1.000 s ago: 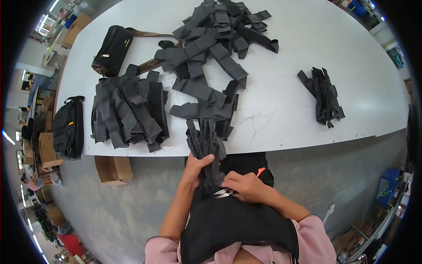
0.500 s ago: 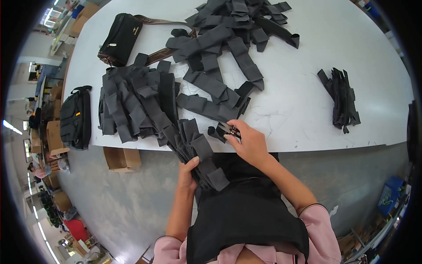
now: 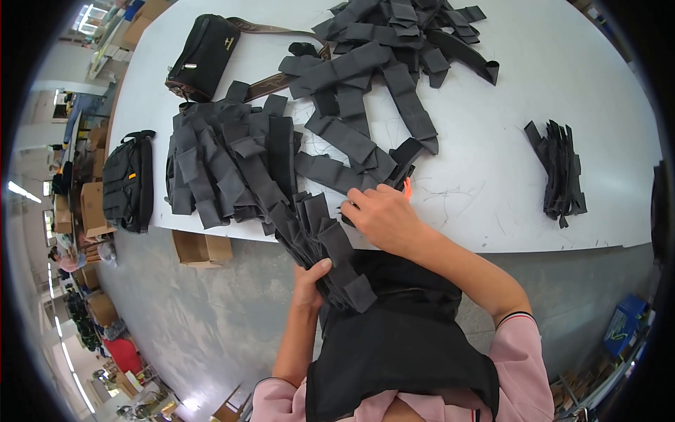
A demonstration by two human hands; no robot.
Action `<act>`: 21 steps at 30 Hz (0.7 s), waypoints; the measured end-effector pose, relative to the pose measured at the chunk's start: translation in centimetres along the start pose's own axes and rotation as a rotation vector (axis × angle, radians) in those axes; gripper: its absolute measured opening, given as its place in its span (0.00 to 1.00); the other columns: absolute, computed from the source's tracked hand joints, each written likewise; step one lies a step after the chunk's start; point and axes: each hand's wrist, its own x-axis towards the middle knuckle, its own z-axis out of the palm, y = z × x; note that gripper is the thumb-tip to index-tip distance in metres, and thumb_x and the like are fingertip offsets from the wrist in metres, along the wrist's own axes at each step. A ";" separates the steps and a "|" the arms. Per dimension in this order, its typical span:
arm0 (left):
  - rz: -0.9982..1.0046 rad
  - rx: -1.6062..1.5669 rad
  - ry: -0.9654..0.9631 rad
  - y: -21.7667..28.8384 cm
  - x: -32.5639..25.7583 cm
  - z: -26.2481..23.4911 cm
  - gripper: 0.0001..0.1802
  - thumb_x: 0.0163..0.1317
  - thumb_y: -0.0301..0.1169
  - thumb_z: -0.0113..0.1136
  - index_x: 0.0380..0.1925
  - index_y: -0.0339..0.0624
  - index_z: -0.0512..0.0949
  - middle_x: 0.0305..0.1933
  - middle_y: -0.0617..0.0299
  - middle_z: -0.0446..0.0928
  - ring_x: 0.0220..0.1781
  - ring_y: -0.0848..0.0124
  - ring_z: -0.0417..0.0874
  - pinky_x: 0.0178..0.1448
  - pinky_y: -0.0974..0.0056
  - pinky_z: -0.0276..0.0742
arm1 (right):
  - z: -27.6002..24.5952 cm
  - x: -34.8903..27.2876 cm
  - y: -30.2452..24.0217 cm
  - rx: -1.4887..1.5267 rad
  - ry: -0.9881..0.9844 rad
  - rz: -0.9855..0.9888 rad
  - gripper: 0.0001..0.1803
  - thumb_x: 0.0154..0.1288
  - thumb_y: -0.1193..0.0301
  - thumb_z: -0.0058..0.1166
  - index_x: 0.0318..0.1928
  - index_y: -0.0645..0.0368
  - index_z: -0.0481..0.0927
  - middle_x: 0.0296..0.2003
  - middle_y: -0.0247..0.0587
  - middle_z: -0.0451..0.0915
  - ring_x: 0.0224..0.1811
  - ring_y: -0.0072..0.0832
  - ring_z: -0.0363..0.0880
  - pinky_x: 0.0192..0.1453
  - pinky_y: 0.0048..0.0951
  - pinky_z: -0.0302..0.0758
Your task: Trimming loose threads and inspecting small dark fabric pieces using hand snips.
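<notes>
Left hand [image 3: 309, 281], lower centre of frame, closed around a fanned bundle of dark fabric strips [image 3: 320, 243] hanging off the surface [image 3: 492, 176] edge, kept together for handling. Right hand [image 3: 383, 214] at centre, fingers curled on a strip end; grip contents unclear. Big pile [image 3: 225, 165] upper left.

Pink top with short sleeves [image 3: 524, 352], dark-trimmed at the cuffs; a black apron [image 3: 401, 344] covers the front; forearms bare.
</notes>
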 end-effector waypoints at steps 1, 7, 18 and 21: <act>0.003 -0.001 0.000 0.0 -0.1 0.0 0.38 0.42 0.27 0.65 0.57 0.34 0.63 0.50 0.53 0.73 0.49 0.63 0.78 0.54 0.61 0.74 | 0.2 0.2 -0.1 0.008 0.000 -0.006 0.06 0.47 0.75 0.50 0.30 0.56 0.74 0.27 0.34 0.70 0.25 0.26 0.72 0.30 0.25 0.64; 0.071 0.013 0.055 0.1 -0.7 1.0 0.39 0.42 0.26 0.66 0.58 0.34 0.63 0.50 0.54 0.73 0.49 0.63 0.77 0.55 0.62 0.73 | 1.0 -0.6 -0.6 0.153 0.054 0.218 0.08 0.49 0.74 0.55 0.33 0.56 0.76 0.29 0.36 0.72 0.26 0.31 0.75 0.30 0.30 0.69; 0.108 -0.064 -0.052 0.3 -1.0 1.0 0.36 0.43 0.27 0.63 0.56 0.32 0.65 0.52 0.52 0.74 0.53 0.62 0.77 0.56 0.60 0.74 | 5.8 2.7 3.3 -0.023 -0.166 0.362 0.15 0.47 0.68 0.59 0.36 0.60 0.73 0.31 0.41 0.75 0.28 0.38 0.80 0.29 0.37 0.76; 0.126 -0.038 -0.034 -0.7 -0.6 1.0 0.37 0.44 0.35 0.63 0.56 0.32 0.64 0.51 0.49 0.74 0.41 0.64 0.79 0.46 0.62 0.78 | 3.9 3.5 5.4 -0.096 -0.209 0.372 0.13 0.47 0.67 0.56 0.34 0.62 0.75 0.30 0.44 0.77 0.29 0.39 0.81 0.31 0.38 0.77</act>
